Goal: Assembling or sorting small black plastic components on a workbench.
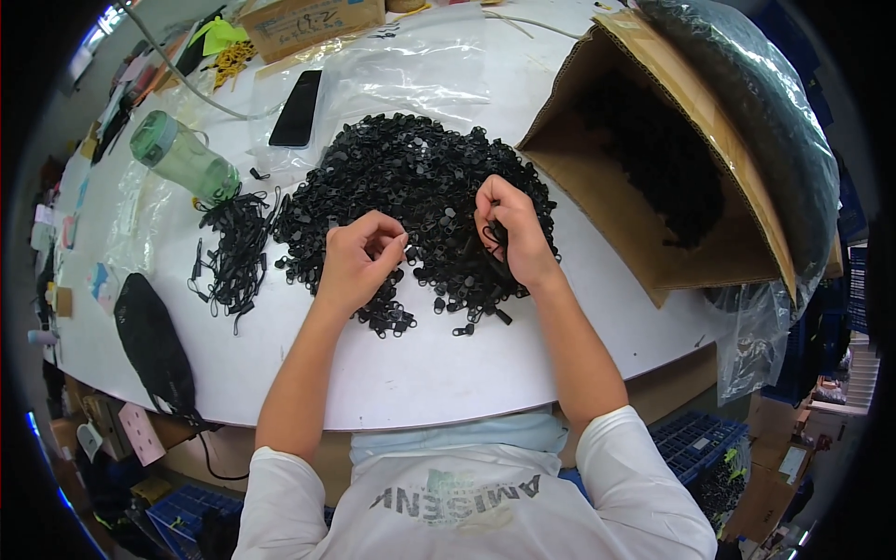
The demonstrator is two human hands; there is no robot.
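A large heap of small black zipper sliders (pixel 397 173) covers the middle of the white table. My left hand (pixel 357 263) is at the heap's near left part, thumb and fingers pinched together; whatever may be between the fingertips is too small to make out. At the heap's right side my right hand (pixel 519 231) is closed with the fingers curled, holding a few black cord zipper pulls (pixel 493 241) that show below the fingers. Left of the heap lies a smaller bunch of looped black cord pulls (pixel 233 250). A few loose sliders (pixel 392 320) lie near my left wrist.
An open cardboard box (pixel 597 201) lies tipped at the right, dark contents inside, with clear plastic (pixel 761 345) around it. A green bottle (pixel 184 157), a phone (pixel 297 109) and a black pouch (pixel 152 341) are on the left. Another carton (pixel 308 26) stands behind.
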